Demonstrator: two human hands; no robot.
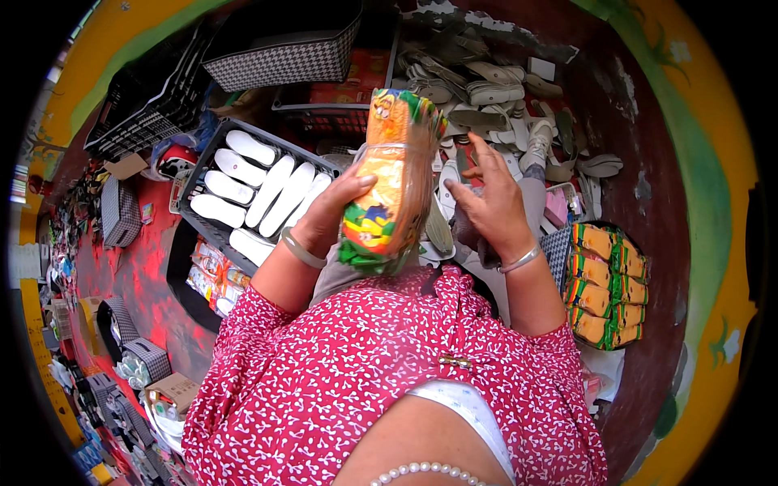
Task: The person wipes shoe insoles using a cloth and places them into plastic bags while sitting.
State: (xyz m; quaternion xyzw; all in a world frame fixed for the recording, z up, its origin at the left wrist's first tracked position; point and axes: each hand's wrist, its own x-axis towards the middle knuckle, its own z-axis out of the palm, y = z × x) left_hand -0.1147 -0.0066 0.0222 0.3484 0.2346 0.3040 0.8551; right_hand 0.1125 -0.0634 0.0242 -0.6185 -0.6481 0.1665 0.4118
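The left hand [335, 202] grips an apparently banded stack of orange packets [393, 178]; the right hand [496, 209] spreads open nearby.

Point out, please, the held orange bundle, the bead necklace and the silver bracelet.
Orange bundle [387, 182]: head view, front middle.
Bead necklace [425, 467]: head view, central beads.
Silver bracelet [520, 260]: head view, band's middle.

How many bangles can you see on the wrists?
2: a pale bangle just behind the left hand, which grips the orange bundle, and a silvery bangle just behind the right hand.
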